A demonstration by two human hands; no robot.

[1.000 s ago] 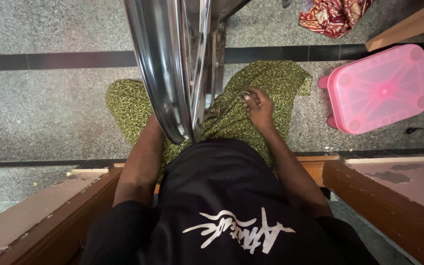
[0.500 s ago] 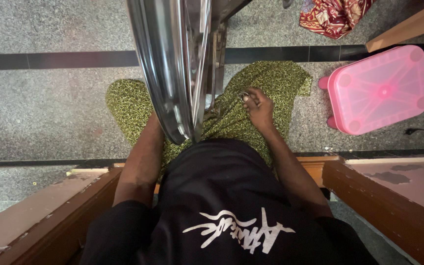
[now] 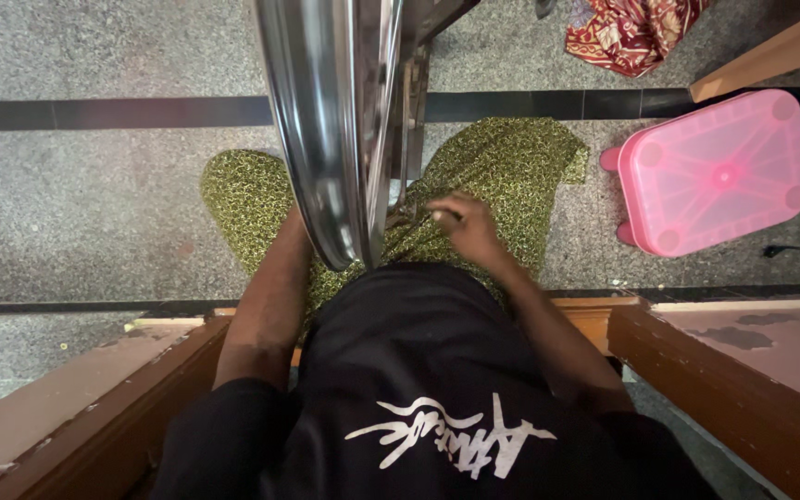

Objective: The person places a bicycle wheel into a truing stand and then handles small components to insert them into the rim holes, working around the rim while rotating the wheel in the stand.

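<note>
**Mia:** What was the person doing?

**Sam:** The person sat looking down at a big shiny metal rim (image 3: pixel 326 139). It stood up on its edge, right between the two arms, over a green patterned cloth (image 3: pixel 511 167) spread on the speckled floor (image 3: pixel 94 213).

**Mia:** What did the right hand do?

**Sam:** The right hand (image 3: pixel 465 227) was curled up, just beside the rim. Its fingers pinched something small and dark. It was too small to tell what it was.

**Mia:** And the left hand?

**Sam:** The left arm (image 3: pixel 266 306) reached in behind the rim, so the rim hid that hand. Nobody could tell if it was spread or closed.

**Mia:** Was the work done?

**Sam:** It did not look done. The rim was in the middle of things and the right hand was busy beside it. How much was fixed, and how much was left, the picture did not show.

**Mia:** What else was there?

**Sam:** A pink plastic stool (image 3: pixel 715 171) lay tipped over to the right, well apart from the hands. A red cloth (image 3: pixel 631 32) lay farther off.
</note>
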